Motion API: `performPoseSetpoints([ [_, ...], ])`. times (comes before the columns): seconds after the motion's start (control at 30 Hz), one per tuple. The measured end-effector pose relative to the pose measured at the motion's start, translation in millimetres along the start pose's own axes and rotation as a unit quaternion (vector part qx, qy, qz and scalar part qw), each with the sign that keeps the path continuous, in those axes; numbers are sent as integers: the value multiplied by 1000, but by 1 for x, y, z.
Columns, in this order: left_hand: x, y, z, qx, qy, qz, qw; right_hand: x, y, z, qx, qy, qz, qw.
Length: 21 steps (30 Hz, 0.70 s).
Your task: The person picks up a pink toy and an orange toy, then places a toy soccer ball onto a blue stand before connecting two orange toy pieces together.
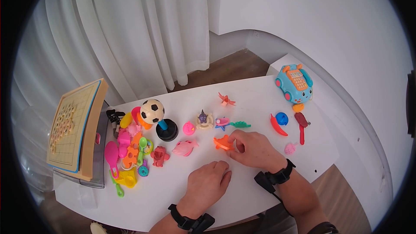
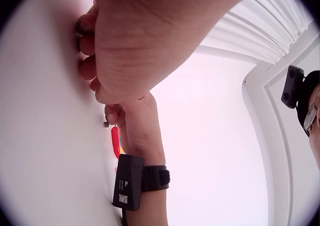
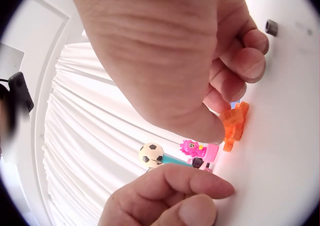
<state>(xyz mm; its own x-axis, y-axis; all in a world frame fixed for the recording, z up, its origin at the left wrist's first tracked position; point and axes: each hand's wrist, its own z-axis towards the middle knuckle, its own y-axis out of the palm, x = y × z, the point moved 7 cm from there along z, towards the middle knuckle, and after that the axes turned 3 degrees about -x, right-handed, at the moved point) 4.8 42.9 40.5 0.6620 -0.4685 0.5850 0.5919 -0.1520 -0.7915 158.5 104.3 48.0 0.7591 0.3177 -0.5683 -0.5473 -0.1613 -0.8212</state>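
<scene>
On the white table [image 1: 242, 199], my right hand [image 1: 234, 144] pinches a small orange plastic toy [image 1: 222, 143] that lies on the tabletop. In the right wrist view the thumb presses the orange toy [image 3: 232, 123] and the other fingers [image 3: 250, 61] curl above it. My left hand [image 1: 221, 171] rests on the table just in front of the toy. Its fingers are loosely curled and it holds nothing. The left wrist view shows its knuckles [image 2: 87, 46] against the tabletop, with the right wrist's black band [image 2: 140, 178] behind.
A pile of bright toys [image 1: 130, 151] lies at the left beside a soccer ball on a black stand [image 1: 152, 110]. A game board [image 1: 73, 125] leans at the far left. A blue toy phone [image 1: 294, 82], a red chili [image 1: 277, 125] and a pink fish [image 1: 185, 147] lie around.
</scene>
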Motion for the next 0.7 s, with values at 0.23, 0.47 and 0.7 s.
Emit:
performPoseSetpoints([
  [0.23,-1,1,0,-10,-10,7,1000,0,5,-1,-14,-4,-10,1000],
  [0.47,-1,2,0,-5,-7,10,1000,-5,8,-2,-25,-22,-28,999],
  [0.7,-6,0,0,12,-24,-19,999,-2,3,-3,29,-47,-33,998],
])
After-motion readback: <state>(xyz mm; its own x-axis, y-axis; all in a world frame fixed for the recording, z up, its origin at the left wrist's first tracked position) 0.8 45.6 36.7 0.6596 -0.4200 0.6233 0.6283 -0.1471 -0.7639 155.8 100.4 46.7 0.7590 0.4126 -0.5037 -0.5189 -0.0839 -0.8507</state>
